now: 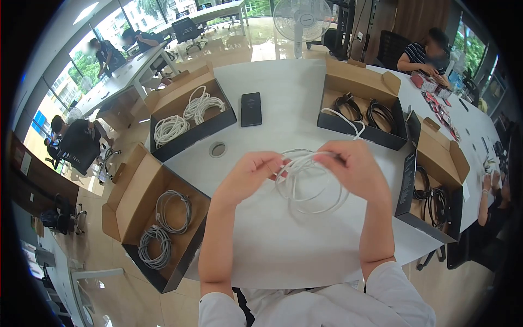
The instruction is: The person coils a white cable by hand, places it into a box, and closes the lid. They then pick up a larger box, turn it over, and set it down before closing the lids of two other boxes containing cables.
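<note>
A loosely coiled white cable hangs between my two hands over the white table. My left hand is closed, with thumb and fingers pinching the coil's left side. My right hand is closed round the upper right of the coil, its fingertips partly hidden and slightly blurred. A loose white length loops up behind my right hand to the front edge of an open box. Black cable coils lie inside that box.
An open box at upper left holds white cable coils; one at lower left holds grey coils. Another box at right contains black cables. A black phone lies near a round table hole. Several people sit or stand around.
</note>
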A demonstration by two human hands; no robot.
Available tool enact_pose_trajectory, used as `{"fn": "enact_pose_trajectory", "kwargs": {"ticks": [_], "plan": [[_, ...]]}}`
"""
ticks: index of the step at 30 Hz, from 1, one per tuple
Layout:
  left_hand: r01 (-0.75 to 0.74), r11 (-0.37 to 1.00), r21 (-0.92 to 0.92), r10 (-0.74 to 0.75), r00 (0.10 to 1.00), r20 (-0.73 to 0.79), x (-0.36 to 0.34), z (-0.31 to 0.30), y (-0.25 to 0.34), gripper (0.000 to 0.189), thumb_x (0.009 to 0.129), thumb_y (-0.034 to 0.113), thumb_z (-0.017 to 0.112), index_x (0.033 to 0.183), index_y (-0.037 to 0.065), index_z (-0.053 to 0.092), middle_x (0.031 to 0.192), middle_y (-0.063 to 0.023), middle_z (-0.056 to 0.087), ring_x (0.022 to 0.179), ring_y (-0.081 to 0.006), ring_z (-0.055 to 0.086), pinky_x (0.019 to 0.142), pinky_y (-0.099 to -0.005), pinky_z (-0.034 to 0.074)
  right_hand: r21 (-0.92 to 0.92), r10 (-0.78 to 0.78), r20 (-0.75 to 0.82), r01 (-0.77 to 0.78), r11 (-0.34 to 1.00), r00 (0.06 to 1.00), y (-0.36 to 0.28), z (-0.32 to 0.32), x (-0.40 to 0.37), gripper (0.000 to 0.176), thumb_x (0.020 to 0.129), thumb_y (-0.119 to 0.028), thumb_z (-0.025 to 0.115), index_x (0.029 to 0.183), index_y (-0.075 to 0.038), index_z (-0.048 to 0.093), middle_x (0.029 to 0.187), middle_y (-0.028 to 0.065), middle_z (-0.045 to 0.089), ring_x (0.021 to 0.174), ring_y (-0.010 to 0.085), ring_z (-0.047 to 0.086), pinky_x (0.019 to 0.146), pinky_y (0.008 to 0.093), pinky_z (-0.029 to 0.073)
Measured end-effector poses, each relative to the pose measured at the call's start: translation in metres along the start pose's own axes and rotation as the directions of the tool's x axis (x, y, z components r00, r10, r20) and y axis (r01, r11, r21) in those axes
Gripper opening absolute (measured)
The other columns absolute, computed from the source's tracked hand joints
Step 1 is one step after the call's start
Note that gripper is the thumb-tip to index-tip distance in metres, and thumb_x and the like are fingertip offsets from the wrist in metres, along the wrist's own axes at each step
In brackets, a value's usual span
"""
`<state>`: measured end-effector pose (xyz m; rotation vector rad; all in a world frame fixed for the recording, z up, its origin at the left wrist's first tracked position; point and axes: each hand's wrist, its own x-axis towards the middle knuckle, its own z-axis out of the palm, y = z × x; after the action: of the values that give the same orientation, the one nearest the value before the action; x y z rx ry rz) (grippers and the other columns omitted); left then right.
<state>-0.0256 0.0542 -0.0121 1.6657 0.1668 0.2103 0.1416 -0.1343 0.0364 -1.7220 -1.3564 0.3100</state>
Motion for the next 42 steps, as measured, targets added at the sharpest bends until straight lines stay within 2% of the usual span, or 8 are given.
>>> {"fn": "enact_pose_trajectory", "kwargs": {"ticks": [3, 6, 9, 11, 15, 21, 30, 42], "plan": [[0.045, 0.996, -0.075, -0.059, 0.979, -0.196, -0.002, -0.013, 0.003, 0.027, 0.097, 0.013, 0.055, 0.12, 0.0, 0.063, 0.117, -0.008, 0.066, 0.094, -0.0144, 0.064, 0.081, -0.0289, 0.05, 0.14, 0.084, -0.168, -0.06, 0.988, 0.982, 0.003, -0.018, -0.002, 0.024, 0.096, -0.019, 0.06, 0.087, 0.002, 0.066, 0.055, -0.001, 0.049, 0.049, 0.006, 0.042, 0.046, 0.0255, 0.033], [0.063, 0.948, 0.311, 0.055, 0.933, -0.356, 0.001, -0.016, -0.01, 0.038, 0.095, 0.012, 0.059, 0.131, 0.002, 0.057, 0.124, -0.0125, 0.063, 0.109, -0.0217, 0.062, 0.094, -0.0335, 0.047, 0.568, 0.124, -0.269, 0.054, 0.821, 0.955, 0.003, -0.027, -0.003, 0.028, 0.099, -0.022, 0.057, 0.087, 0.002, 0.063, 0.054, -0.0055, 0.042, 0.045, 0.0024, 0.034, 0.043, 0.0215, 0.026], [-0.293, 0.739, 0.606, 0.456, 0.88, -0.132, -0.001, -0.009, -0.005, 0.065, 0.089, 0.02, 0.067, 0.145, 0.002, 0.04, 0.131, -0.0177, 0.058, 0.125, -0.0277, 0.054, 0.109, -0.0386, 0.036, 0.657, 0.099, -0.315, 0.141, 0.74, 0.944, 0.007, -0.014, 0.004, 0.029, 0.101, -0.023, 0.054, 0.088, 0.001, 0.061, 0.052, -0.0062, 0.039, 0.043, 0.0024, 0.032, 0.041, 0.0211, 0.023], [-0.457, 0.888, 0.053, 0.459, 0.888, -0.04, -0.004, 0.006, 0.007, 0.079, 0.086, 0.026, 0.07, 0.149, 0.0, 0.03, 0.134, -0.0188, 0.055, 0.129, -0.0299, 0.05, 0.113, -0.0408, 0.03, 0.678, 0.108, -0.307, 0.138, 0.722, 0.946, 0.002, -0.002, 0.007, 0.03, 0.102, -0.026, 0.053, 0.088, 0.0, 0.061, 0.052, -0.0061, 0.038, 0.043, 0.0028, 0.033, 0.041, 0.0217, 0.023], [-0.258, 0.755, -0.603, 0.367, 0.928, 0.062, -0.007, 0.026, 0.03, 0.094, 0.082, 0.039, 0.072, 0.15, -0.003, 0.023, 0.132, -0.0208, 0.056, 0.131, -0.0299, 0.049, 0.114, -0.0441, 0.029, 0.689, 0.14, -0.346, 0.15, 0.709, 0.928, 0.003, 0.019, 0.014, 0.031, 0.102, -0.028, 0.052, 0.088, -0.001, 0.061, 0.052, -0.0071, 0.038, 0.043, 0.0025, 0.033, 0.042, 0.0214, 0.023], [-0.117, 0.959, -0.257, 0.136, 0.989, 0.058, -0.009, 0.037, 0.024, 0.061, 0.095, 0.043, 0.055, 0.134, -0.002, 0.044, 0.116, -0.0225, 0.064, 0.113, -0.0325, 0.061, 0.101, -0.0442, 0.045, 0.598, 0.162, -0.51, 0.213, 0.773, 0.844, 0.023, 0.039, 0.021, 0.031, 0.102, -0.029, 0.052, 0.088, -0.003, 0.061, 0.055, -0.0084, 0.037, 0.047, 0.0, 0.03, 0.044, 0.0208, 0.02], [-0.319, 0.475, -0.82, 0.133, 0.947, -0.291, -0.001, 0.028, 0.014, 0.018, 0.103, 0.023, 0.038, 0.105, 0.011, 0.051, 0.06, 0.0057, 0.031, 0.049, -0.0079, 0.029, 0.053, -0.0257, 0.029, 0.608, 0.177, -0.264, 0.022, 0.794, 0.948, 0.016, 0.06, 0.024, 0.026, 0.102, -0.026, 0.052, 0.092, -0.003, 0.061, 0.06, -0.0058, 0.045, 0.055, 0.0018, 0.037, 0.05, 0.0209, 0.027], [-0.489, 0.353, -0.798, 0.098, 0.867, -0.488, -0.004, 0.011, 0.012, 0.018, 0.102, 0.021, 0.041, 0.104, 0.009, 0.054, 0.06, 0.0056, 0.022, 0.047, -0.007, 0.019, 0.047, -0.0245, 0.02, 0.334, 0.045, -0.189, 0.021, 0.942, 0.981, 0.019, 0.062, 0.024, 0.035, 0.097, -0.018, 0.058, 0.128, -0.002, 0.054, 0.108, 0.0063, 0.055, 0.091, 0.0142, 0.055, 0.068, 0.0259, 0.046]]}}
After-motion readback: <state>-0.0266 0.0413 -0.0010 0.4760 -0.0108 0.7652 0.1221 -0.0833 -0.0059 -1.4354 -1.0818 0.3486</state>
